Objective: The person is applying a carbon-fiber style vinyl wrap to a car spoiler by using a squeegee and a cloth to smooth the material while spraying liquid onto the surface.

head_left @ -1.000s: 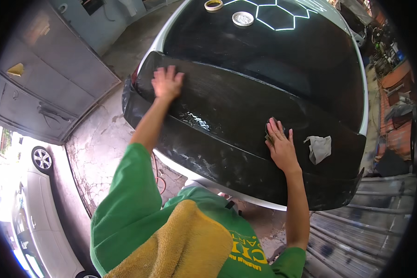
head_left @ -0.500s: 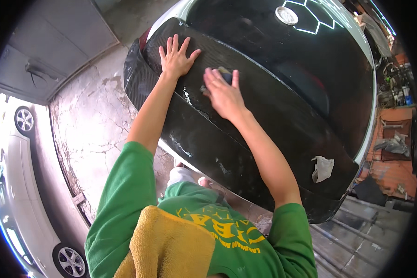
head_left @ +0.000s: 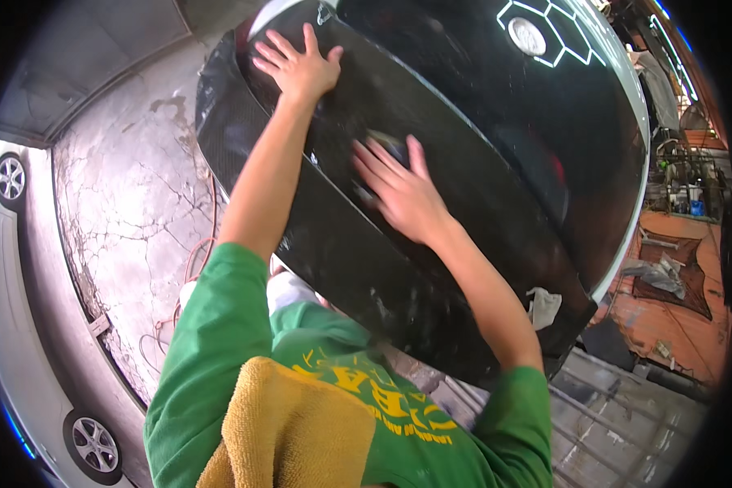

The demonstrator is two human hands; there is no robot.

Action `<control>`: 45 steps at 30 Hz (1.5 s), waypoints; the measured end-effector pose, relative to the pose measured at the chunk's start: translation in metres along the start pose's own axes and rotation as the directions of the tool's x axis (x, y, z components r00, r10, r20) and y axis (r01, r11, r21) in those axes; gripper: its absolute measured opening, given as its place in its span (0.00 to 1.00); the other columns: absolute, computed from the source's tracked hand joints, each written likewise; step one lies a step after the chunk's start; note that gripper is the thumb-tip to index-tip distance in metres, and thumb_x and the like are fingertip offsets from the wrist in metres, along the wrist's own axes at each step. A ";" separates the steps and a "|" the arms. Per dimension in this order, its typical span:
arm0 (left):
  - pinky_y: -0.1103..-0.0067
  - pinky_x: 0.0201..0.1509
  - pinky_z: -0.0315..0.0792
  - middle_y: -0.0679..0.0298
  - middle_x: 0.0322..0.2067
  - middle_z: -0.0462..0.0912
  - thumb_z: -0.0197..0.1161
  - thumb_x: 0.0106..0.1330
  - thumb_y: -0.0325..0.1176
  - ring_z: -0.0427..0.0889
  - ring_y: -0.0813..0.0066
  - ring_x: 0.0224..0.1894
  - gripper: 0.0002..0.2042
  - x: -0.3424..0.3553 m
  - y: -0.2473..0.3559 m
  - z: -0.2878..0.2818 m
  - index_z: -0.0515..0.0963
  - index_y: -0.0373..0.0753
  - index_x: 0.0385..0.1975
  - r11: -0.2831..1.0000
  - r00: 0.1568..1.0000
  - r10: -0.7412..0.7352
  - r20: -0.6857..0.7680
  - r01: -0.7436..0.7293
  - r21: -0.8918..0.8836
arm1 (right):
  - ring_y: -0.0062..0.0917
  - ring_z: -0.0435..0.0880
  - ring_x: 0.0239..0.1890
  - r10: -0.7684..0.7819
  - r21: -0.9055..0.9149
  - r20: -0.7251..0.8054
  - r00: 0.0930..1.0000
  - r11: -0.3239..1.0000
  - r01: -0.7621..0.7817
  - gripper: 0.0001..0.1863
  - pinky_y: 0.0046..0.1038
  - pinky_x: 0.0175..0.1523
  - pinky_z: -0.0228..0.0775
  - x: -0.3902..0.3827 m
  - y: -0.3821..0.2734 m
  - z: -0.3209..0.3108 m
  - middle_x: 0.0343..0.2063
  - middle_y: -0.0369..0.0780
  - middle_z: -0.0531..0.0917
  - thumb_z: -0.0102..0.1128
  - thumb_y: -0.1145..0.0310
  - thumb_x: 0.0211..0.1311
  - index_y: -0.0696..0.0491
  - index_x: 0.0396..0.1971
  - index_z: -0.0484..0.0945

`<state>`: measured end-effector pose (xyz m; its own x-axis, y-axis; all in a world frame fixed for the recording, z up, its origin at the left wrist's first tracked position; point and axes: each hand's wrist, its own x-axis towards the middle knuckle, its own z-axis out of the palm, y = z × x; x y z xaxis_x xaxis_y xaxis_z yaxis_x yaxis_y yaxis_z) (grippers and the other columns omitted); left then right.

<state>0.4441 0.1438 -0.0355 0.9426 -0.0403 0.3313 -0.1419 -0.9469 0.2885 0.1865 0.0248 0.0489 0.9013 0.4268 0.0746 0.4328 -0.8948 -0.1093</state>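
Right hand (head_left: pixel 404 193) slid from near rag (head_left: pixel 544 308) toward left hand (head_left: pixel 304 71), holding pad (head_left: pixel 392 145); left spread wide, flat on panel (head_left: pixel 431 134).

the panel (head_left: pixel 496 207) is black, perhaps finely ribbed, the shirt (head_left: pixel 211 342) green with yellow lettering (head_left: pixel 392 398), the towel (head_left: pixel 301 431) mustard.

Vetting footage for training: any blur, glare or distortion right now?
Head view: right hand blurred, left hand crisper; head view: hexagon glare bright on the dark surface; head view: fisheye bends the pale car at left, and the picture's rim falls to black.
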 end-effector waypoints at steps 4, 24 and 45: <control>0.37 0.69 0.38 0.35 0.71 0.47 0.52 0.60 0.72 0.43 0.24 0.72 0.40 0.008 -0.040 0.015 0.58 0.65 0.72 0.991 0.985 0.074 -0.157 -0.091 -0.102 | 0.28 0.60 0.73 -0.044 0.027 0.010 0.999 0.999 0.043 0.32 0.60 0.72 0.42 0.014 -0.007 0.011 0.70 0.36 0.64 0.63 0.61 0.59 0.53 0.64 0.69; 0.42 0.73 0.34 0.37 0.73 0.45 0.65 0.60 0.57 0.39 0.30 0.74 0.38 -0.006 0.009 -0.062 0.64 0.52 0.70 0.968 0.984 -0.099 0.151 0.130 -0.215 | 0.30 0.57 0.74 0.013 -0.045 0.341 0.940 0.999 0.003 0.37 0.58 0.74 0.39 -0.086 0.003 -0.026 0.71 0.38 0.61 0.63 0.67 0.54 0.54 0.66 0.66; 0.37 0.69 0.36 0.32 0.71 0.43 0.56 0.60 0.68 0.40 0.21 0.71 0.39 0.013 -0.011 0.003 0.58 0.65 0.71 0.995 0.999 0.013 0.051 -0.008 -0.101 | 0.27 0.81 0.55 0.984 0.903 -0.147 -0.099 0.093 -0.420 0.22 0.30 0.56 0.73 -0.337 0.020 -0.027 0.52 0.40 0.81 0.47 0.58 0.77 0.61 0.58 0.73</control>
<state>0.4590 0.1522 -0.0372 0.9549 -0.0686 0.2890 -0.1790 -0.9093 0.3756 -0.1086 -0.1407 0.0479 0.3339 -0.9421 0.0305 -0.3199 -0.1437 -0.9365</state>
